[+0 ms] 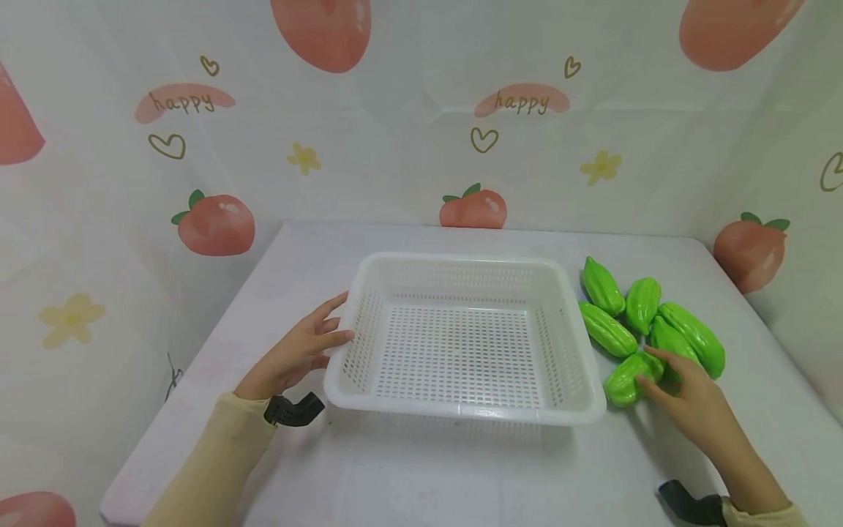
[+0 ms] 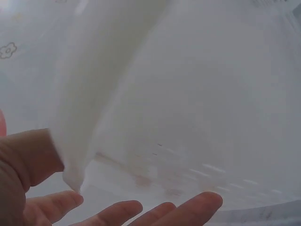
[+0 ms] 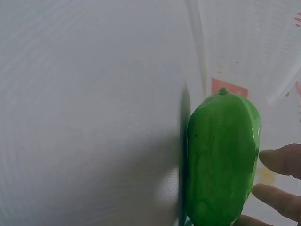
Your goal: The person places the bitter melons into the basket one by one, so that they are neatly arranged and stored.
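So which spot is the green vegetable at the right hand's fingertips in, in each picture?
Head: right side, below the middle, the green vegetable nearest the right hand.
Left wrist: not in it.
Right wrist: right of the middle, standing tall down to the bottom edge.
Landmark: the right hand's fingers, beside it in the head and right wrist views only.

A peach-printed backdrop [image 1: 408, 157] surrounds the white table [image 1: 408, 476]

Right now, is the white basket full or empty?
Empty: in the head view, the perforated floor of the basket shows bare, and the green vegetables are outside, on its right.
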